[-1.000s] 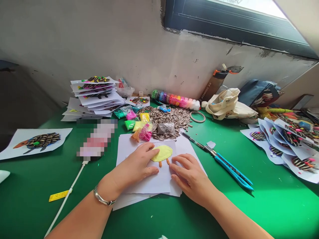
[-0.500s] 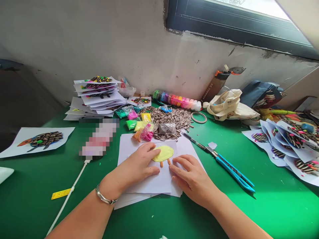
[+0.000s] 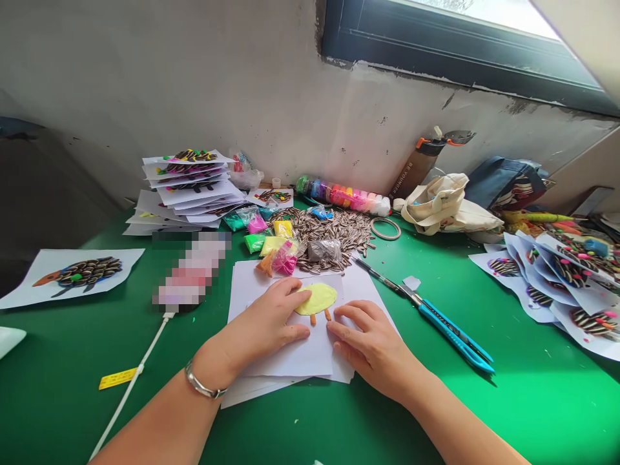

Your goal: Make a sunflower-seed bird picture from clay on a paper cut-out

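Observation:
A flat yellow clay oval (image 3: 318, 299) lies on a white paper sheet (image 3: 290, 358), with two short orange clay legs (image 3: 312, 320) below it. My left hand (image 3: 274, 316) rests on the paper, its index fingertip touching the oval's left edge and its thumb apart below. Beside the right-hand leg, my right hand (image 3: 361, 339) lies with its fingers spread and fingertips at or close to that leg. Neither hand grips anything that I can see. More white sheets are stacked underneath.
Sunflower seeds (image 3: 334, 229) are heaped behind the paper, with bagged coloured clay (image 3: 271, 245) in front. To the right lie a pen (image 3: 380, 274) and a blue cutter (image 3: 455, 336). Seed pictures are stacked left (image 3: 194, 187) and right (image 3: 571, 278); a pixelated device with a white cable (image 3: 130, 387) lies left.
Hands and clay figure stay practically still. The whole view has shifted very slightly.

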{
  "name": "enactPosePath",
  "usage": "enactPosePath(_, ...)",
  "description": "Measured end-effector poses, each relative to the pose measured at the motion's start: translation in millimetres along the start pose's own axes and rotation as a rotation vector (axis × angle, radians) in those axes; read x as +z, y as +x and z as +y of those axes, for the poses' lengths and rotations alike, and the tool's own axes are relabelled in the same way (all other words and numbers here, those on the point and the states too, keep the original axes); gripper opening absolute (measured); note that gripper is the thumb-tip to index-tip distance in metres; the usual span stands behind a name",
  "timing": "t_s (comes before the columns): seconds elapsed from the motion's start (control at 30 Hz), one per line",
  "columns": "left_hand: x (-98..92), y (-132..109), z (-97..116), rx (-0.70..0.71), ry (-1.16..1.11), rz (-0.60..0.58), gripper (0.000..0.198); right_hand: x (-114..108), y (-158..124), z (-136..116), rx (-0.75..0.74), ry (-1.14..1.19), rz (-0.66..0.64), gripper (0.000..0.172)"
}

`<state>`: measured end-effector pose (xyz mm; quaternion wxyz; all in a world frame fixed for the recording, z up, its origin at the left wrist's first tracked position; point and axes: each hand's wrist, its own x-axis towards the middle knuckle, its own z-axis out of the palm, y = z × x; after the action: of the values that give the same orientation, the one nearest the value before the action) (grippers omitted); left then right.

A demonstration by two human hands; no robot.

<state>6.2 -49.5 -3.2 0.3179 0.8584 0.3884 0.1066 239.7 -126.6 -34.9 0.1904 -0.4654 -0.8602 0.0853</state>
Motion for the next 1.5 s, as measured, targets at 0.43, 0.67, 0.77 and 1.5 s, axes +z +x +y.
enactPosePath(0.43,0.2,-0.9,-0.8,0.000,0.007,0.001,0.038,-1.9,-0.5,0.6,0.006,0.026,-0.012,0.034)
enactPosePath(0.67,0.6,-0.7,-1.6,0.003,0.010,-0.001,0.039,0.2,0.9,-0.9,0.005,-0.036,-0.016,0.034)
enactPosePath(0.77,0.9,-1.2,-2.0,0.007,0.003,0.005,0.039,-0.5,0.9,-1.8,0.014,-0.041,-0.013,0.038)
enactPosePath(1.5,1.1,-1.1,-3.3,0.013,-0.012,0.001,0.040,3.2,3.6,-5.5,0.087,-0.063,0.004,0.038)
